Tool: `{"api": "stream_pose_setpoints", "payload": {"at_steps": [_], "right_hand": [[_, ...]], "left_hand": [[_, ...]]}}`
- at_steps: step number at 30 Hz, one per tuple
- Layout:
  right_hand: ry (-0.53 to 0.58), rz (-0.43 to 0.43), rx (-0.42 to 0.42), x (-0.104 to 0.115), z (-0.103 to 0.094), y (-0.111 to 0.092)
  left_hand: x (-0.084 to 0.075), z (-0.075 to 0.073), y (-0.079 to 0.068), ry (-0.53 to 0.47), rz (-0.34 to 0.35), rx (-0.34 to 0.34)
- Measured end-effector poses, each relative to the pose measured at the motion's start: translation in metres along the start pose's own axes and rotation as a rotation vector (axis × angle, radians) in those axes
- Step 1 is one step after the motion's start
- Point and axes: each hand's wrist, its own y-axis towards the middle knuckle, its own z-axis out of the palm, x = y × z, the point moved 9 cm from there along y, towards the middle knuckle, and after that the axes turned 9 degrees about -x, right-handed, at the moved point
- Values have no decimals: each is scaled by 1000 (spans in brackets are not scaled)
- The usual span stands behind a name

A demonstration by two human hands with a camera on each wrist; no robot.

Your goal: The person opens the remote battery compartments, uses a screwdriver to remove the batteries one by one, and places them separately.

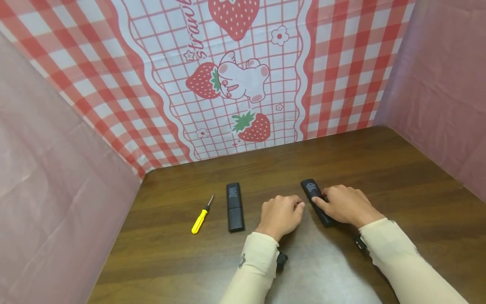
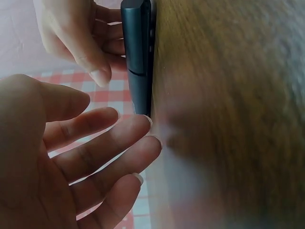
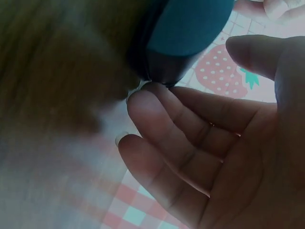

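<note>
A black remote control [image 1: 311, 192] lies on the table at the right, its back with fine print facing up. My right hand [image 1: 347, 204] is at this remote, thumb over it and fingers along its far side. In the right wrist view the fingertips [image 3: 147, 107] touch the end of the remote [image 3: 190, 28], while the thumb stands apart. My left hand [image 1: 281, 215] hovers just left of the remote, holding nothing, with fingers loosely bent. The left wrist view shows its fingertips near the lower end of the remote [image 2: 137, 47].
Left of my hands lies a second black remote control [image 1: 235, 207], back up, with a seam across it. Beside it is a screwdriver [image 1: 200, 221] with a yellow handle. A strawberry-print cloth [image 1: 243, 84] hangs behind the wooden table [image 1: 171, 261], and pink cloth [image 1: 436, 76] covers the sides.
</note>
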Motion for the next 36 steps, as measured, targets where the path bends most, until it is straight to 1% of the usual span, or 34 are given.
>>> {"api": "stream_pose_setpoints", "payload": {"at_steps": [2, 8, 14, 20, 27, 31, 36], "right_hand": [[-10, 5, -1, -1, 1, -1], [-27, 61, 13, -8, 5, -4], [-19, 119, 27, -14, 7, -7], [-6, 148, 51, -15, 11, -8], [0, 160, 60, -13, 14, -7], [33, 180, 61, -14, 15, -7], [68, 211, 82, -14, 16, -6]], "left_hand": [[-2, 1, 1, -3, 0, 3], [-7, 5, 5, -12, 5, 12], [-11, 5, 11, -13, -8, 4], [-15, 8, 18, -22, -15, 8], [-14, 14, 27, 14, -46, 17], [-15, 15, 32, 40, -42, 20], [-14, 15, 38, 54, -47, 23]]}}
